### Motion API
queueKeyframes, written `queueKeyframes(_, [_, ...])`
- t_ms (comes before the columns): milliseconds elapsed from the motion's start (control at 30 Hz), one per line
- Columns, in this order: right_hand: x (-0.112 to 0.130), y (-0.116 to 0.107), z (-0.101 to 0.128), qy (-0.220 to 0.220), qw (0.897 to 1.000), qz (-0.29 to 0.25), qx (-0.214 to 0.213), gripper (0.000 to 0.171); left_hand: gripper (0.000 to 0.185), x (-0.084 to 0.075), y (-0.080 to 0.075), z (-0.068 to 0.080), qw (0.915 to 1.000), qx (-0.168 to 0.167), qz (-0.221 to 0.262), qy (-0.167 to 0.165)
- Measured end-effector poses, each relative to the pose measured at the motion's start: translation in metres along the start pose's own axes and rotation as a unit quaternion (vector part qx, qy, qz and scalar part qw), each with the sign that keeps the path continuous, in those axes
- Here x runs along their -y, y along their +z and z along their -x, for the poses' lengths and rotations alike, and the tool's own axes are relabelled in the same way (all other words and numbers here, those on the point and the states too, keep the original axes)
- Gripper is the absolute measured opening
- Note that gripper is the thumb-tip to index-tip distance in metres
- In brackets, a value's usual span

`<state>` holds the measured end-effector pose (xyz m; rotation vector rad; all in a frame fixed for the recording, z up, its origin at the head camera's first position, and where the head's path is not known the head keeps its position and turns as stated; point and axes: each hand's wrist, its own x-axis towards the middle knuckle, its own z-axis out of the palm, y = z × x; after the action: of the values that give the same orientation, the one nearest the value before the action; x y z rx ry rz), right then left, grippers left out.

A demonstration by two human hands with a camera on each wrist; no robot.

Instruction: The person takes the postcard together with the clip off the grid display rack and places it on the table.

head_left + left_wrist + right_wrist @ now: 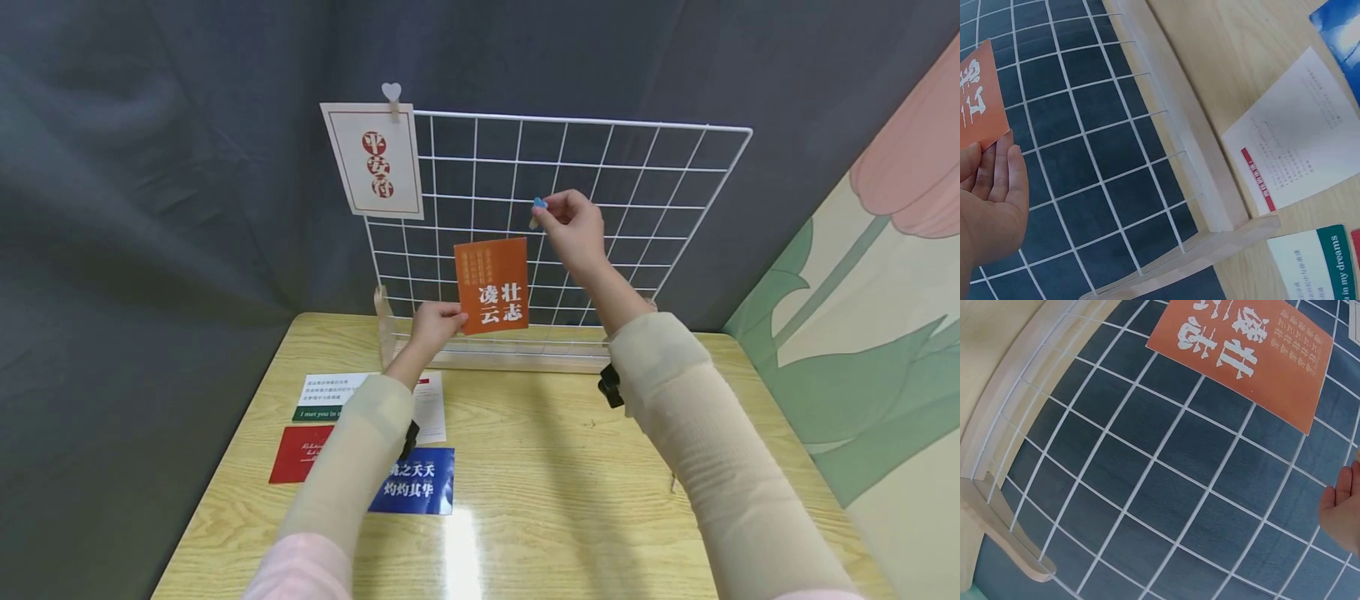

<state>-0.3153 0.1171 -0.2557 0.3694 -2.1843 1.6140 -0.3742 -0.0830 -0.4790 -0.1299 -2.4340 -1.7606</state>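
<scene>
Orange card (pixel 491 279), partly covered, is pinched in left grip (pixel 435 327), a half-hidden clip (pixel 539 202) in right grip (pixel 578 232).

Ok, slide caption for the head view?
Left hand holds an orange card in front of a wire grid; right hand pinches a blue-topped clip.

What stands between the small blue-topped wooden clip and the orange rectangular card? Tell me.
Nothing visible does. In the head view, the clip, in the right hand's grip, is just above the top right corner of the card; the white wire grid lies behind both.
</scene>
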Motion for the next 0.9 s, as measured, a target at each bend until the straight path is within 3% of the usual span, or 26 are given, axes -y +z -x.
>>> queueKeyframes(33, [-0.001,0.000,0.001,-0.002,1.000,0.001,0.000,0.016,0.016,0.007,0.003,-0.002,0.9999,-0.004,-0.003,0.014])
queueKeyframes(67, [-0.003,0.001,0.002,-0.003,1.000,0.003,0.001,0.017,0.018,0.005,0.002,0.001,0.9999,0.003,-0.010,0.003])
queueKeyframes(100, [-0.004,0.001,0.003,-0.004,1.000,0.002,0.002,0.016,0.017,0.009,0.004,0.001,0.9997,0.001,-0.002,0.026])
queueKeyframes(133, [-0.005,0.002,0.005,-0.005,1.000,0.001,0.003,0.016,0.015,0.004,0.004,0.006,0.9997,-0.003,-0.007,0.024])
queueKeyframes(333, [-0.014,0.004,0.015,-0.003,1.000,-0.002,0.016,0.019,0.017,-0.080,-0.012,0.063,0.9982,0.005,-0.046,-0.038])
queueKeyframes(400, [-0.019,0.004,0.017,-0.004,1.000,0.000,0.019,0.020,0.017,-0.086,-0.014,0.071,0.9987,0.004,-0.044,-0.026])
queueKeyframes(567, [-0.032,0.004,0.021,0.006,1.000,0.011,0.025,0.020,0.012,-0.075,-0.013,0.073,0.9992,-0.003,-0.038,-0.004])
queueKeyframes(667, [-0.037,0.004,0.024,0.011,1.000,0.009,0.026,0.020,0.010,-0.027,-0.005,0.051,0.9993,-0.007,-0.019,0.031])
queueKeyframes(800, [-0.042,0.004,0.028,0.007,1.000,0.000,0.019,0.018,0.012,0.033,0.009,0.020,0.9995,-0.002,-0.004,0.032])
queueKeyframes(833, [-0.044,0.004,0.029,0.006,1.000,0.001,0.019,0.018,0.013,0.032,0.009,0.022,0.9998,0.005,-0.008,0.019])
queueKeyframes(867, [-0.045,0.004,0.030,0.007,1.000,0.001,0.020,0.018,0.012,0.038,0.010,0.021,0.9996,0.004,0.000,0.027])
queueKeyframes(900, [-0.047,0.003,0.031,0.007,1.000,0.003,0.021,0.018,0.014,0.029,0.009,0.027,0.9999,0.011,-0.008,0.008])
